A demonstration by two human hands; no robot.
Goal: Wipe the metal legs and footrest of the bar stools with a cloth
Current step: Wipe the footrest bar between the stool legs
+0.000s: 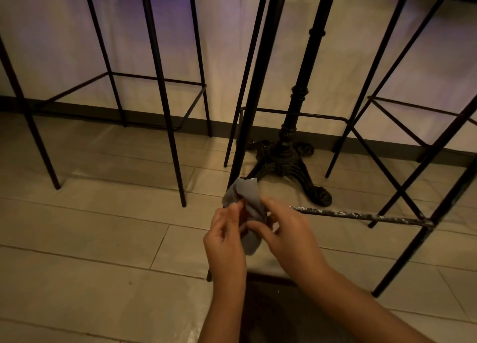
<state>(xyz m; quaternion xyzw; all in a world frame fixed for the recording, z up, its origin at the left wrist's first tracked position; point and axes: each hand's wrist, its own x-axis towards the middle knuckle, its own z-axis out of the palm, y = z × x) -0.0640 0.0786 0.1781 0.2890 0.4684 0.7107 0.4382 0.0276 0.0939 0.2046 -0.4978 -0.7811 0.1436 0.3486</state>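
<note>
Low over the tiled floor, in the head view, both hands meet around a grey cloth. The left hand pinches the cloth's left side with curled fingers, and the right hand grips its right side, thumb and fingers bent round the fabric. The bunched cloth sits against the lower part of a thick black stool leg, which comes down from the top of the view to the hands. Just right of the right hand, a scuffed, paint-chipped footrest bar runs off to the right and joins another leg of the same stool. Behind the hands stands an ornate cast-iron table base. Another bar stool with thin black legs stands at left, near the white wall.
</note>
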